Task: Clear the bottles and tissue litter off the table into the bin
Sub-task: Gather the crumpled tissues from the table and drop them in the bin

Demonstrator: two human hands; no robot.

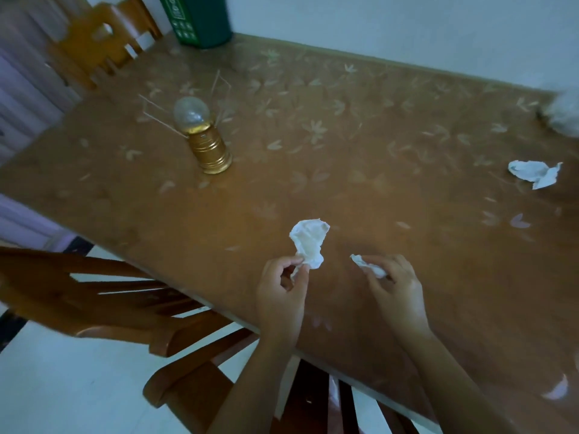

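Note:
My left hand (282, 296) pinches the lower end of a crumpled white tissue (308, 239) that stands up over the table near its front edge. My right hand (396, 292) is closed on a smaller tissue wad (365, 264), which sticks out to the left of my fingers. Another crumpled tissue (535, 173) lies on the table at the right. A blurred white clump (564, 114) sits at the far right edge. The green bin (200, 18) stands on the table's far left corner. No bottle is in sight.
A gold lantern lamp (205, 139) with a clear bulb and thin wire handles stands left of centre on the brown leaf-patterned table (376, 136). Wooden chairs stand at the near left (125, 302) and far left (103, 42). A wall runs behind the table.

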